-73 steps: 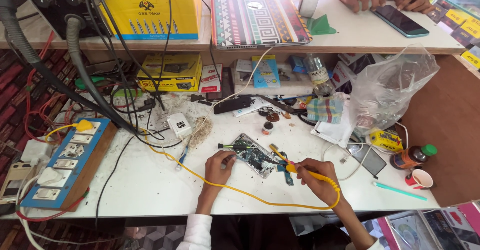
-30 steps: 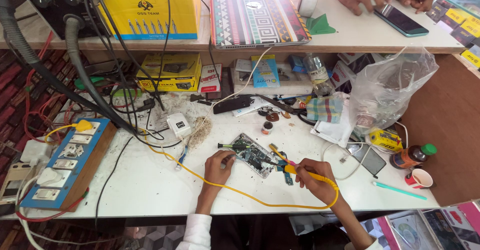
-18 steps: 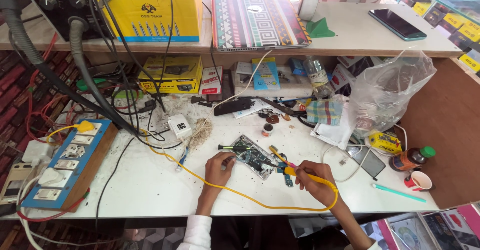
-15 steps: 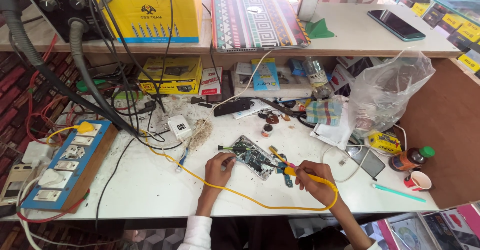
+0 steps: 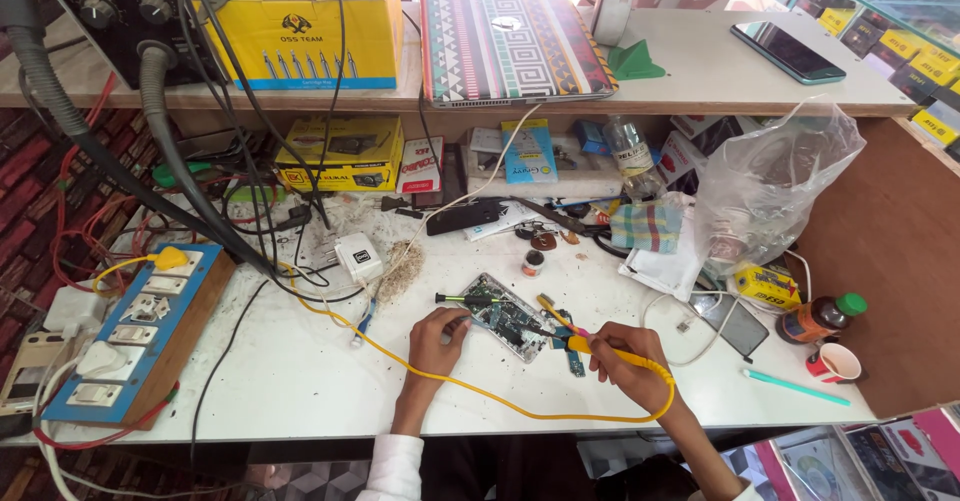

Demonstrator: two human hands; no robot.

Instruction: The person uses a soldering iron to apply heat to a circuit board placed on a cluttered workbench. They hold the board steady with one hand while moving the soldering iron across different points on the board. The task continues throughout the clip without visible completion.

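Observation:
An opened phone with its circuit board bare lies on the white bench in front of me. My left hand rests at its left edge and pinches a thin tool with a green and black handle that lies across the board's upper left. My right hand holds a yellow soldering iron like a pen, its tip on the board's right side. The iron's yellow cord loops across the bench under both wrists.
A blue switch-and-socket board lies at the left. A white charger, small jars, a checked cloth, a clear plastic bag, a brown bottle and a red cup crowd the bench. A patterned laptop and a phone sit on the upper counter.
Another person's hands on the upper counter by the phone have gone out of view. My own hands and the soldering iron stay on the board almost unmoved.

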